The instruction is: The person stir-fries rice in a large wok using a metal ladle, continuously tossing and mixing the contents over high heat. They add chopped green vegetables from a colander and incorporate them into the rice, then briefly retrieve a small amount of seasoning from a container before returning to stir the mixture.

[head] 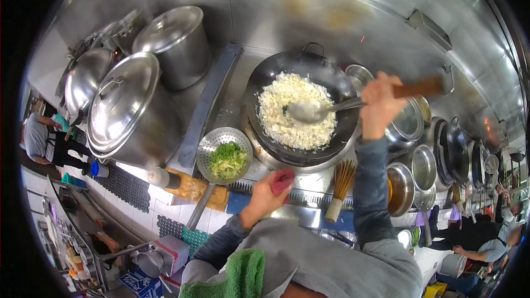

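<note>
My right hand [379, 109] grips a wok ladle [306, 112] by its wooden handle, and motion blurs both. The ladle's bowl rests over pale rice mixed with yellow bits, likely egg [275, 126], in a black wok [304, 64] on the burner. Near the wok's front edge, my left hand [263, 198] is closed on a folded red cloth [283, 181]. To its left lies a perforated strainer ladle [205, 149] heaped with shredded greens [227, 160]. A bamboo wok brush [343, 182] leans on the stove front between my hands.
Large lidded steel stockpots [128, 120] stand at left, beyond a grey metal divider [211, 103]. A squeeze bottle [163, 178] sits near the strainer. Steel bowls [401, 190] and another wok [455, 149] line the right. Other people [39, 136] stand at both far sides.
</note>
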A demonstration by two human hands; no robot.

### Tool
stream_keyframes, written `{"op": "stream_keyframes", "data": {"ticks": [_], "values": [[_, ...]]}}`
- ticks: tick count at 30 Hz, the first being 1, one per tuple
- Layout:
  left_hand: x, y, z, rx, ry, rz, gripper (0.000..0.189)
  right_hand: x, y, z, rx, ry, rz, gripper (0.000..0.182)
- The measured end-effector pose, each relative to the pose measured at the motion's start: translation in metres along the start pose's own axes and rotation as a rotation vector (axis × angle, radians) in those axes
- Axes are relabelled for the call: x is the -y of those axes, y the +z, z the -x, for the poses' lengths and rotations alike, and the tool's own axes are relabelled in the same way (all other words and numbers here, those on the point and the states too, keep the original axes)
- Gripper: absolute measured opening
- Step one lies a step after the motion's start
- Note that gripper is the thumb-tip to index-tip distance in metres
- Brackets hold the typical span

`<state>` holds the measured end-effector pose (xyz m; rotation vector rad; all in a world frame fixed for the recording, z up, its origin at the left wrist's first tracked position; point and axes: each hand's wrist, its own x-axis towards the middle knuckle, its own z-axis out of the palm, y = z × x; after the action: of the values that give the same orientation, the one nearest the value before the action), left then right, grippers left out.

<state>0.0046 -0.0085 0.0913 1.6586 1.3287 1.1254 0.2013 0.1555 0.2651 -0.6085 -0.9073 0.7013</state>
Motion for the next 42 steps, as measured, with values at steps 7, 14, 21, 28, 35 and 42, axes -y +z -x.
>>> {"op": "stream_keyframes", "data": {"ticks": [7,14,21,28,35,42], "values": [[0.009,0.027,-0.055,0.029,0.441,-0.405,0.037,-0.047,0.008,-0.001,0.089,0.094,0.110,0.027],[0.016,0.039,-0.073,0.206,0.319,-0.408,0.033,-0.080,-0.002,0.021,-0.024,0.120,-0.233,0.028],[-0.107,-0.011,-0.010,0.128,0.315,-0.239,0.031,0.122,0.013,0.037,0.172,0.030,-0.031,0.029],[-0.030,0.034,-0.007,0.063,0.377,-0.145,0.029,0.055,-0.027,0.078,-0.012,0.027,-0.031,0.022],[-0.036,-0.001,0.058,0.257,0.220,-0.247,0.034,0.126,-0.027,0.087,0.092,0.008,-0.075,0.035],[-0.004,0.038,0.005,0.322,0.142,-0.345,0.035,0.009,-0.067,0.112,0.020,0.010,0.047,0.032]]}}
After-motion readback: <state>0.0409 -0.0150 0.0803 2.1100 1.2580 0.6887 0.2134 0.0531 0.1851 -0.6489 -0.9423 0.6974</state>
